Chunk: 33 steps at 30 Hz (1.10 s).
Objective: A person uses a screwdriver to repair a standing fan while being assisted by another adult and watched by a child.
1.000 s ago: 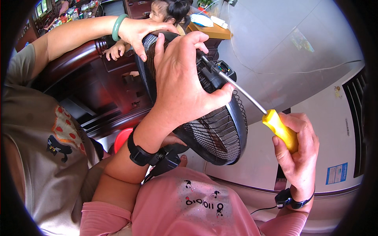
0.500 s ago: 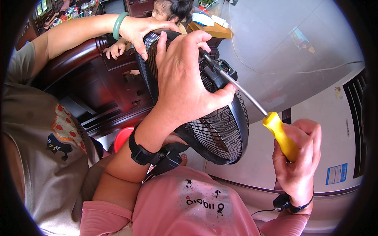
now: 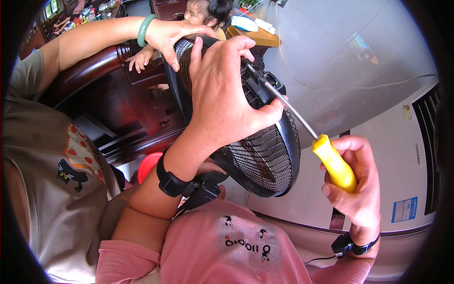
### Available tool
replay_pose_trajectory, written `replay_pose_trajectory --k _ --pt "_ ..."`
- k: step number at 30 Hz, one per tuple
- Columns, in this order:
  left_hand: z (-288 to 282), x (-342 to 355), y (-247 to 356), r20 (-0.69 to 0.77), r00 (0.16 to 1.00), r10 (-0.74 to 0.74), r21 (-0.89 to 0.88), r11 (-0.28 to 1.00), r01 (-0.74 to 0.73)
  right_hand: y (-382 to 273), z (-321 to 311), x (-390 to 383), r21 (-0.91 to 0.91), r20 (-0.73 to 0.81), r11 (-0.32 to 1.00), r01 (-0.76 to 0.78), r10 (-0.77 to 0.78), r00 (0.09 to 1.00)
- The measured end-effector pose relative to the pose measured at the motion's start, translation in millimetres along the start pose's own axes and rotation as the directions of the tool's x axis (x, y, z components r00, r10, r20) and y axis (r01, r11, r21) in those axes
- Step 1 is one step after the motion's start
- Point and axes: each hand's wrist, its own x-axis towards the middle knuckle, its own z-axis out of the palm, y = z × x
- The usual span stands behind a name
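Note:
A black electric fan [image 3: 265,161] with wire guards is held up tilted, its rear motor part partly uncovered. My left hand [image 3: 220,97] grips the back of the fan, fingers curled over the top and thumb out beside the screwdriver shaft. In my right hand [image 3: 362,184] is a screwdriver [image 3: 336,165] with a yellow handle and a long metal shaft. Its tip goes into a black part at the fan's rear; the contact point is hidden. Another person's hand [image 3: 168,40], with a green bangle, holds the fan's upper rim.
Close on my left stands the co-worker in a brown shirt [image 3: 52,199]. A child [image 3: 205,14] is beyond the fan, near a dark wooden chair [image 3: 109,94]. At right is a white appliance [image 3: 378,156]. A red basin [image 3: 149,166] sits low behind my arm.
My right hand's fingers have shifted around the yellow handle, with the thumb now lower and more of the handle showing. The fan and my left hand stay nearly in place.

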Motion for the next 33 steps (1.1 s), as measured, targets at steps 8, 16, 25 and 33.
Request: replay_pose_trajectory --k 8,16,25,33 --pt "-2 1 0 0.001 1.0 -0.003 0.004 1.0 0.003 2 4 3 -0.884 0.243 0.167 0.437 -0.634 0.734" --pt "1 4 -1 0.004 1.0 -0.018 -0.015 1.0 0.018 28 4 7 -0.83 0.128 0.373 0.414 -0.595 0.794" --pt "-1 0 -1 0.005 1.0 0.017 0.026 1.0 -0.017 -50 12 -5 -0.961 0.214 0.109 0.255 -0.293 0.932" --pt "2 6 0 0.007 1.0 0.014 0.019 1.0 -0.015 4 14 -27 -0.984 0.041 0.153 0.092 -0.305 0.952"
